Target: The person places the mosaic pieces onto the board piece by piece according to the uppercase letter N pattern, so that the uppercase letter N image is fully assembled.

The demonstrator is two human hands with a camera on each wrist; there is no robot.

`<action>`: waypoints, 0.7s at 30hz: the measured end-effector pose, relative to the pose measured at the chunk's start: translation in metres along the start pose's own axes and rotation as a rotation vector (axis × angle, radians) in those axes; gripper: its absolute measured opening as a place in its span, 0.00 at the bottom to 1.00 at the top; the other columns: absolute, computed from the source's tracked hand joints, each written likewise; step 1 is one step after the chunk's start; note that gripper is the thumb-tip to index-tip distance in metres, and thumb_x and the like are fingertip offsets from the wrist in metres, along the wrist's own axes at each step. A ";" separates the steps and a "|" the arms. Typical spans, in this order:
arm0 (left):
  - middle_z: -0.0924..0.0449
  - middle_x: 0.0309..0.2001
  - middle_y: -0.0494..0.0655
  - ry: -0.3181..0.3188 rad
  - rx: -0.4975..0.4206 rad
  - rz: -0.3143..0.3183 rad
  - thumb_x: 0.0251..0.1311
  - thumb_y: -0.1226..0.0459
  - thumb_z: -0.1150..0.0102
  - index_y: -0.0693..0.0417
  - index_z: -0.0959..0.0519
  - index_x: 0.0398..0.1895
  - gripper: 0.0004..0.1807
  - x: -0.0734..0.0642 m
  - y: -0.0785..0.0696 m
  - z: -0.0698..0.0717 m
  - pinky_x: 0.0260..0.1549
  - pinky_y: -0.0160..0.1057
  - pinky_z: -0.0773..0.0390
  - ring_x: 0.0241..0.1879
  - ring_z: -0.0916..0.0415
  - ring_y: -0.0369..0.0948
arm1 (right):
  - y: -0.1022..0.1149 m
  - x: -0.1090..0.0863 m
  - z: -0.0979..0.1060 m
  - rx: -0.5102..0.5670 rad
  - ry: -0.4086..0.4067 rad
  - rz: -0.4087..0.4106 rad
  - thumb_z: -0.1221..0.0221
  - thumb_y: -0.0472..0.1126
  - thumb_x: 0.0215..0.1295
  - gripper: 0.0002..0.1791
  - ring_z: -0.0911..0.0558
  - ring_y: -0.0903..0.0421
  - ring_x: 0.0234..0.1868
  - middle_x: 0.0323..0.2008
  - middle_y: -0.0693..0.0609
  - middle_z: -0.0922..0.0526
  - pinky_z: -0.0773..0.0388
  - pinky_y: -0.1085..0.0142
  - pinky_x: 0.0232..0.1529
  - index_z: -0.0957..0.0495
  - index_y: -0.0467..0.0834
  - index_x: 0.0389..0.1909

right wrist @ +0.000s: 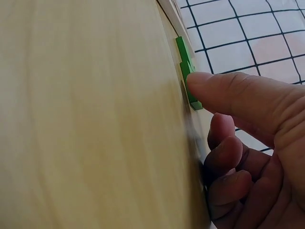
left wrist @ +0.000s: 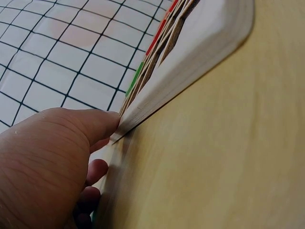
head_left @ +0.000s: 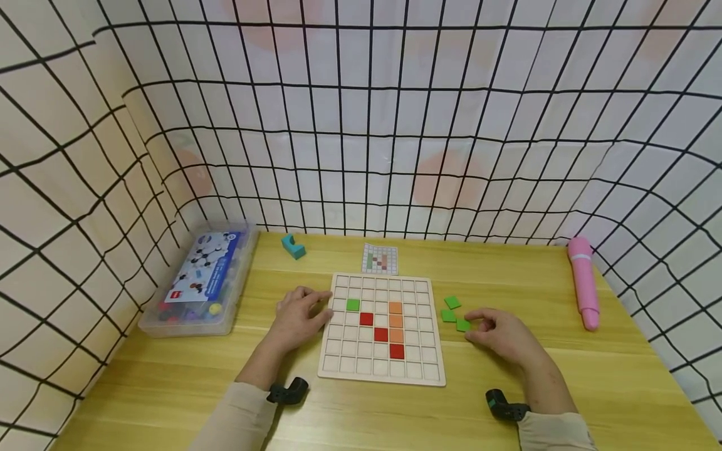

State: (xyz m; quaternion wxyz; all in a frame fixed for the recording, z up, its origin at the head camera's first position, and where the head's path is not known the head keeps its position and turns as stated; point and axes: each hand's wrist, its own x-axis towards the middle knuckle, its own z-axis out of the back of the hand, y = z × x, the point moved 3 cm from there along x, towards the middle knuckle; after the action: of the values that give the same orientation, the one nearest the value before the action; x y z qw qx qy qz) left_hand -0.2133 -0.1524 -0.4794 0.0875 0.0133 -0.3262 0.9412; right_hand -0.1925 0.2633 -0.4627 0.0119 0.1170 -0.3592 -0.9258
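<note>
A pale wooden grid board (head_left: 344,351) lies flat on the table, with one green square tile (head_left: 353,305), a diagonal of red tiles (head_left: 366,319) and a column of orange tiles (head_left: 396,308) set in its cells. My left hand (head_left: 298,316) rests beside the board, its thumb and index fingertips touching the left edge. Right of the board, my right hand (head_left: 501,335) has thumb and index finger at opposite sides of a loose green tile (head_left: 462,325), which still lies on the table. Two more loose green tiles (head_left: 449,316) lie close by. In the right wrist view, the thumb partly hides the green tile (right wrist: 185,71).
Behind the board lies a small pattern card (head_left: 380,259). A clear plastic box (head_left: 194,282) with a blue label stands at the left, near a teal angled block (head_left: 293,246). On the far right is a pink marker-shaped object (head_left: 583,282). Black-gridded white cloth (head_left: 389,113) encloses the table.
</note>
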 end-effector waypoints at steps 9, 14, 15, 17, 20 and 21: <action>0.25 0.54 0.48 0.000 0.002 -0.006 0.69 0.52 0.38 0.40 0.21 0.66 0.23 0.000 0.000 0.000 0.61 0.60 0.41 0.56 0.32 0.50 | -0.002 0.000 -0.003 0.020 -0.019 -0.014 0.32 0.43 0.64 0.22 0.27 0.54 0.33 0.32 0.50 0.23 0.32 0.63 0.35 0.20 0.40 0.57; 0.25 0.55 0.49 -0.001 -0.003 -0.009 0.69 0.52 0.37 0.40 0.20 0.65 0.23 0.000 0.001 0.000 0.61 0.60 0.41 0.57 0.32 0.50 | -0.002 0.001 -0.004 -0.006 -0.034 -0.006 0.32 0.43 0.65 0.20 0.27 0.54 0.32 0.32 0.50 0.23 0.32 0.63 0.35 0.19 0.40 0.55; 0.25 0.55 0.48 -0.001 -0.004 -0.009 0.68 0.52 0.37 0.40 0.20 0.65 0.23 0.000 0.001 0.000 0.61 0.60 0.41 0.57 0.32 0.50 | -0.002 0.001 -0.004 -0.008 -0.036 -0.006 0.32 0.43 0.65 0.20 0.27 0.54 0.32 0.32 0.50 0.23 0.32 0.63 0.35 0.19 0.40 0.55; 0.25 0.55 0.48 -0.002 -0.004 -0.009 0.68 0.52 0.37 0.40 0.20 0.65 0.23 0.000 0.001 0.000 0.61 0.60 0.41 0.57 0.32 0.50 | -0.002 0.001 -0.003 -0.009 -0.040 -0.004 0.32 0.43 0.65 0.20 0.27 0.54 0.32 0.31 0.50 0.23 0.32 0.63 0.35 0.19 0.39 0.55; 0.25 0.54 0.48 -0.004 -0.005 -0.009 0.68 0.52 0.37 0.41 0.20 0.65 0.23 0.000 0.001 0.000 0.61 0.60 0.42 0.57 0.32 0.50 | -0.003 0.001 -0.003 -0.004 -0.040 -0.004 0.32 0.44 0.65 0.21 0.28 0.55 0.32 0.32 0.50 0.23 0.33 0.63 0.34 0.19 0.39 0.55; 0.25 0.54 0.48 -0.004 -0.006 -0.009 0.68 0.52 0.37 0.41 0.20 0.66 0.23 0.000 0.001 0.000 0.61 0.60 0.42 0.57 0.32 0.50 | -0.003 0.001 -0.003 0.000 -0.039 -0.007 0.32 0.44 0.65 0.21 0.28 0.54 0.32 0.32 0.50 0.23 0.33 0.63 0.35 0.19 0.39 0.56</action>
State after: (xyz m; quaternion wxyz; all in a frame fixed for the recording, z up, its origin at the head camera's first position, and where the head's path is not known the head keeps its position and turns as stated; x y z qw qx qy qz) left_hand -0.2135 -0.1530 -0.4802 0.0913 0.0165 -0.3289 0.9398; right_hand -0.1929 0.2634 -0.4668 0.0019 0.1003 -0.3589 -0.9280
